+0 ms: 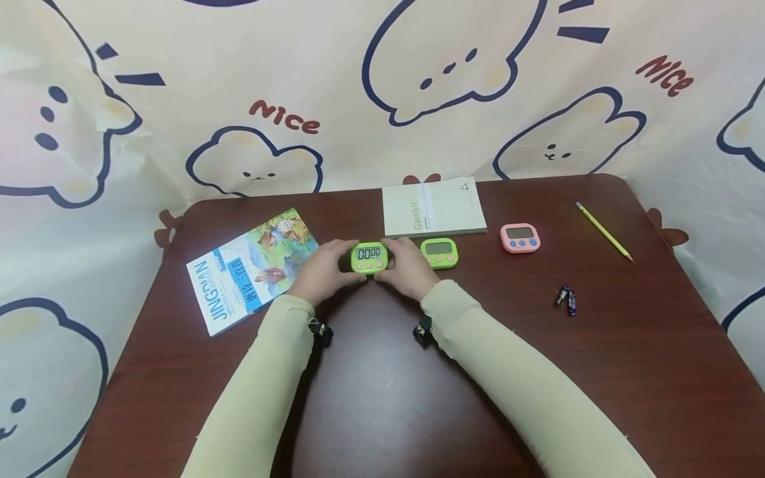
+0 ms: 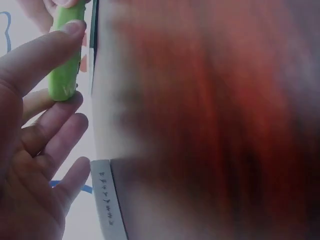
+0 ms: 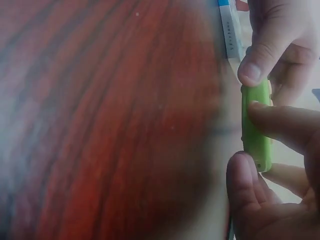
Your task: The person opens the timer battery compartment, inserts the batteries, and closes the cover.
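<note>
Both hands hold a green digital timer [image 1: 369, 257] by its two sides, its lit display showing zeros toward the head camera. My left hand [image 1: 323, 271] grips its left edge and my right hand [image 1: 410, 269] its right edge. In the left wrist view the timer [image 2: 64, 75] appears edge-on, a thumb [image 2: 50, 47] against it and other fingers around its end. The right wrist view shows the same timer [image 3: 256, 125] between the fingers of both hands. A second green timer [image 1: 439, 253], its display blank, lies just right of my right hand.
A colourful book [image 1: 224, 289] lies left of my left hand. At the table's back is a pale notebook [image 1: 433, 207]. To the right are a pink timer [image 1: 520, 238], two small batteries [image 1: 572, 303] and a yellow pencil [image 1: 603, 231] on the dark wooden table [image 1: 382, 411].
</note>
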`<act>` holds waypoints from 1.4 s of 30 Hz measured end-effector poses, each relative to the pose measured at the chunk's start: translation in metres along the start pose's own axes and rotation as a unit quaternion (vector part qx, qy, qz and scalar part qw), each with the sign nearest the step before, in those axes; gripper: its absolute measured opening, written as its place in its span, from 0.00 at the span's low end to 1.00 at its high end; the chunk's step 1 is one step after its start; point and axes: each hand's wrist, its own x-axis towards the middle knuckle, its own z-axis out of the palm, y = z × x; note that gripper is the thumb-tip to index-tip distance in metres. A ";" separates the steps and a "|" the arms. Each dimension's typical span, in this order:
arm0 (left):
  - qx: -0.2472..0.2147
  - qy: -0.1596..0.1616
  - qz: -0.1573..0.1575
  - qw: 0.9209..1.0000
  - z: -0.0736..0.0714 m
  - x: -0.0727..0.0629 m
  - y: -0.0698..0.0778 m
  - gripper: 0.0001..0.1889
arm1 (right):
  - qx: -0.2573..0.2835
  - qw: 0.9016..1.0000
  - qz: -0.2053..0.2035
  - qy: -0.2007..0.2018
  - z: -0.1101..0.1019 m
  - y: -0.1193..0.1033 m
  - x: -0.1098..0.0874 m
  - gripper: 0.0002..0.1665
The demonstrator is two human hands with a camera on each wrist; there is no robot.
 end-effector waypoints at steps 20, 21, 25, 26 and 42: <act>0.001 -0.012 -0.014 1.000 0.005 0.008 -0.007 0.35 | 0.012 1.000 0.009 -0.006 0.001 0.002 0.009 0.30; 0.002 -0.012 -0.014 1.000 0.005 0.008 -0.007 0.35 | 0.014 1.000 0.012 -0.006 0.000 0.002 0.008 0.30; 0.006 -0.013 -0.012 1.000 0.005 0.008 -0.006 0.35 | 0.020 1.000 0.019 -0.006 0.000 0.001 0.008 0.30; 0.008 -0.013 -0.012 1.000 0.005 0.008 -0.006 0.35 | 0.019 1.000 0.019 -0.006 0.000 0.001 0.007 0.31; 0.057 -0.034 -0.021 0.998 0.000 0.001 0.002 0.43 | 0.067 0.998 0.007 0.009 -0.017 0.005 -0.013 0.31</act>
